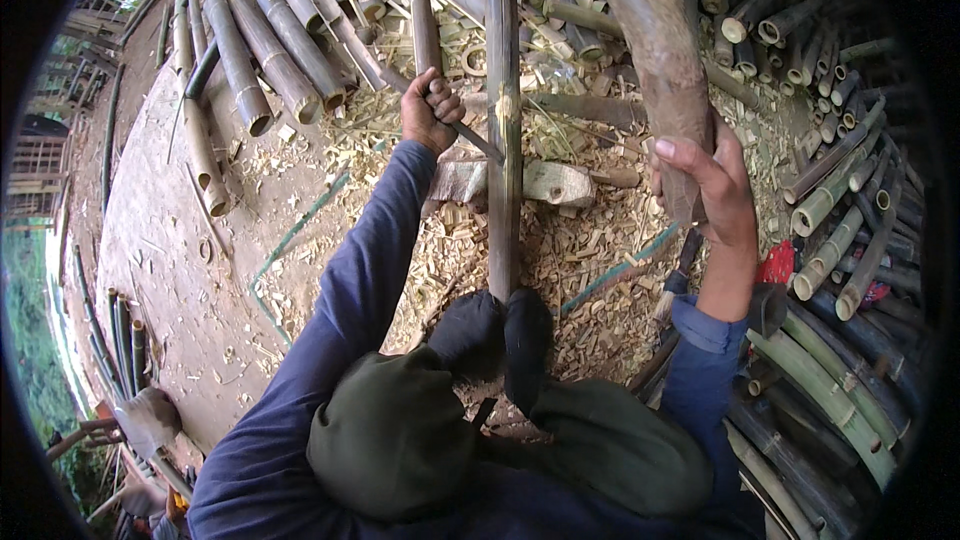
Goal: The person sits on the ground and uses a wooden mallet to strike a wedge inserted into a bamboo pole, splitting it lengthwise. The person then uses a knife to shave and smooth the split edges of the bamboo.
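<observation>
Left hand (430,112) clenches the blade (474,139), tip apparently against the pole (502,230), which runs from the feet (468,335) toward twelve o'clock; right hand (715,185) wraps the club (652,35) at one o'clock. Best here: blade steady, feet snug, knuckles well clear.

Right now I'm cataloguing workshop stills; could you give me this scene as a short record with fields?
Left hand: fingers closed around a dark narrow tool slanting to the bamboo pole
Right hand: gripping a thick wooden club
Support: pale wooden block, the pole crossing it
Ground: pale wood chips scattered around the block
Surroundings: cut bamboo lengths, left and right
</observation>
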### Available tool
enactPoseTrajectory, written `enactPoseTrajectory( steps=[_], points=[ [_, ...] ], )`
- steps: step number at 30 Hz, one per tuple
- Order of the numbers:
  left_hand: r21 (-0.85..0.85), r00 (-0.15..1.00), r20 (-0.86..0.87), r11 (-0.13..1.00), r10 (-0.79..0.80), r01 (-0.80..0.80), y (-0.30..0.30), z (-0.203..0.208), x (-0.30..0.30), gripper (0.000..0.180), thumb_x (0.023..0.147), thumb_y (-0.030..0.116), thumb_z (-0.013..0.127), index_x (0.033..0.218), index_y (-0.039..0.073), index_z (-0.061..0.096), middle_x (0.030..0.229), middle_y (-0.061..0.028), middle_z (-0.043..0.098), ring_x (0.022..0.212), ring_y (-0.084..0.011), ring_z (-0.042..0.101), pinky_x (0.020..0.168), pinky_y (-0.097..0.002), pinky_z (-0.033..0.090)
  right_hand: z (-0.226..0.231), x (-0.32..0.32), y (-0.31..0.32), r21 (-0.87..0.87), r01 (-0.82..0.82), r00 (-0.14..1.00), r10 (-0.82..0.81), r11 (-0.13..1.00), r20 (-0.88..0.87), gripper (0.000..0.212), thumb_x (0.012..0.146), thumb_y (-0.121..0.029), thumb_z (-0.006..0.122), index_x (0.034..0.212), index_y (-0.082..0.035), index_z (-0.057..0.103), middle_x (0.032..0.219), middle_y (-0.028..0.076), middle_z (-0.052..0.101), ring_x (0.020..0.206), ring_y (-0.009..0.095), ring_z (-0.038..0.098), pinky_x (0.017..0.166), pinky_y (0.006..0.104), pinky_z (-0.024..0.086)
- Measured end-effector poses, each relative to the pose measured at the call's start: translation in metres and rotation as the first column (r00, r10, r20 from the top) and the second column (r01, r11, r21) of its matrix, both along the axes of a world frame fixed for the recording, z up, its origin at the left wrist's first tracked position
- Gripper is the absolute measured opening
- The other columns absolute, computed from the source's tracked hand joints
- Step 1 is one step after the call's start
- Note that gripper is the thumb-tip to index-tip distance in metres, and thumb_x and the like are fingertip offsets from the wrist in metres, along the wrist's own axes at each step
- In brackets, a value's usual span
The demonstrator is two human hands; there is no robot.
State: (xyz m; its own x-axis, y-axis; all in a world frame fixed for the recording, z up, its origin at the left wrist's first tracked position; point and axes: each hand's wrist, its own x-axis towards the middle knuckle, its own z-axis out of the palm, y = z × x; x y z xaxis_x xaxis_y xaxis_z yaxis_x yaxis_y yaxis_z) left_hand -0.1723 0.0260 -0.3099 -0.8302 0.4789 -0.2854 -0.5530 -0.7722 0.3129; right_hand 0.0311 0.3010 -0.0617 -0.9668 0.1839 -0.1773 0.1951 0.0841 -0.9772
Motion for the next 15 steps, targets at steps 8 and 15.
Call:
enactPoseTrajectory(
  steps=[8,15],
  points=[
    [-0.679,0.671,-0.636,0.688,-0.380,-0.254,0.038,0.113,0.114,0.019,0.090,0.019,0.073,0.077,0.008,0.065,0.064,-0.0003,0.061,0.057,-0.0121,0.056,0.053,-0.0280,0.044,-0.029,0.052,0.024,-0.054,0.171,0.985,-0.171,0.984,0.008,0.053,0.083,-0.026,0.076,0.122,0.000,0.052,0.082,0.008,0.064,0.060,0.016,0.065,0.052,0.0296,0.055],
    [-0.179,0.973,-0.010,0.957,0.231,-0.229,-0.017,0.088,0.098,0.045,0.102,0.037,0.053,0.065,0.011,0.052,0.052,0.0057,0.028,0.045,-0.0113,0.028,0.047,-0.0285,0.026,-0.044,0.084,0.023,-0.029,0.227,0.964,-0.220,0.973,0.147,0.062,0.079,-0.028,0.077,0.127,0.002,0.051,0.085,0.008,0.062,0.061,0.016,0.063,0.053,0.0299,0.054]
  ],
)
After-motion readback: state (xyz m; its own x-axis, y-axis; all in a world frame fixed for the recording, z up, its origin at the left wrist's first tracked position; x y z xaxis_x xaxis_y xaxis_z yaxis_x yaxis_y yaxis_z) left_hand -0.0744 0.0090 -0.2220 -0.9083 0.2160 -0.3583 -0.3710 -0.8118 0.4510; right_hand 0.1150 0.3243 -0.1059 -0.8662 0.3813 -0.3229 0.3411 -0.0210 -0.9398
